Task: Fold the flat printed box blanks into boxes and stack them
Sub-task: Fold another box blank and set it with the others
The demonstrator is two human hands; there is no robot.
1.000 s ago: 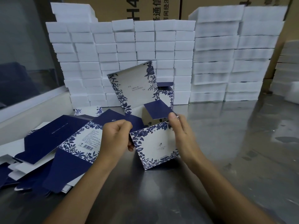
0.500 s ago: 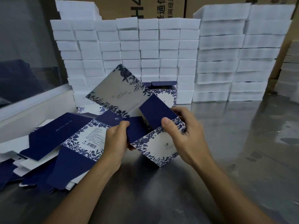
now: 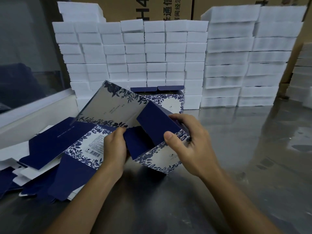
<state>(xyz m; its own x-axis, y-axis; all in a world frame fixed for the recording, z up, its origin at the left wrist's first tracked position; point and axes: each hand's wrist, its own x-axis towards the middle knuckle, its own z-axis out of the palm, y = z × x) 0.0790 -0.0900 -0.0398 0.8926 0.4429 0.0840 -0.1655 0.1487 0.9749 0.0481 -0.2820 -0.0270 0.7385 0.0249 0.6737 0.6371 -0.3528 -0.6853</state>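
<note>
Flap (image 3: 157, 121) lower, hands (image 3: 189, 142) gripping box (image 3: 162, 157)

A packing workshop: stacked white foam blocks (image 3: 152, 53), cardboard cartons (image 3: 152, 9), steel table (image 3: 253, 149).

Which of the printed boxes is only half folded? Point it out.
The box held in both hands, left hand and right hand, its big lid flap open. The two finished boxes stand upright against the white foam blocks; the flat blanks lie unfolded.

Half-folded box (image 3: 157, 154) between left hand (image 3: 114, 149) and right hand (image 3: 190, 146), flat blanks (image 3: 50, 149) left of left hand, seemingly two folded boxes (image 3: 170, 100) behind hands, foam blocks (image 3: 152, 53) beyond.
</note>
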